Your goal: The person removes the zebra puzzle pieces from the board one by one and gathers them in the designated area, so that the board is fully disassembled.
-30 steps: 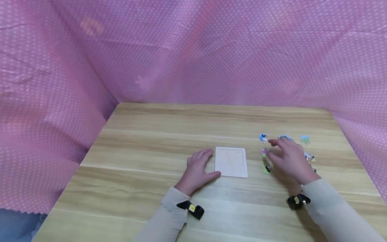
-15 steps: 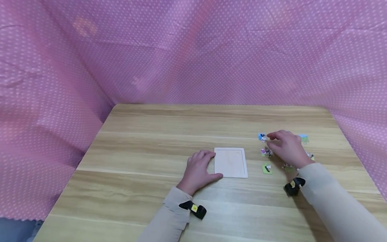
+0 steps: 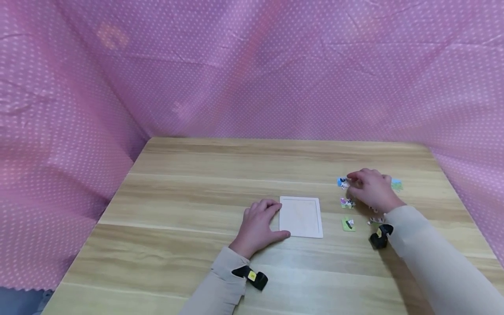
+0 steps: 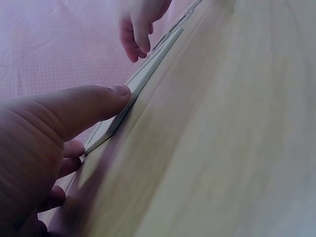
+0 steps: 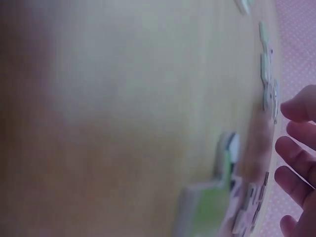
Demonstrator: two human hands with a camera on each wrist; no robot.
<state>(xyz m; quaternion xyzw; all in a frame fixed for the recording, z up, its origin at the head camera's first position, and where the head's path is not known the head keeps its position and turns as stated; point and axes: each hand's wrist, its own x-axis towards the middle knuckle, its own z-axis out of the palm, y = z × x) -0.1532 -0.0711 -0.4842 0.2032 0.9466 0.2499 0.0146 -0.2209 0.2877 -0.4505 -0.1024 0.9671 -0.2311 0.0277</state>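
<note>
My left hand (image 3: 257, 227) is at the left side of a square, pale wooden puzzle tray (image 3: 300, 216). Its fingertips meet the left rim and its thumb the near edge, gripping the corner between them; the left wrist view shows that thumb (image 4: 106, 101) on the rim. Over the puzzle pieces hovers my right hand (image 3: 372, 188), fingers bent, thumb and index finger apart beside a blue piece (image 3: 341, 182) with a black-and-white figure. Nothing sits between the fingers in the right wrist view. Nearer me lie a purple-and-green piece (image 3: 346, 203) and a green one (image 3: 348, 224).
Another blue-and-green piece (image 3: 397, 184) lies right of the right hand, and one more piece (image 3: 376, 220) shows by the sleeve. The hand covers others. A pink dotted cloth (image 3: 252, 78) hangs behind the wooden table (image 3: 204, 188).
My right hand has moved away from me, from above the middle pieces to the far row, uncovering nearer pieces. The left hand stays at the tray's corner.
</note>
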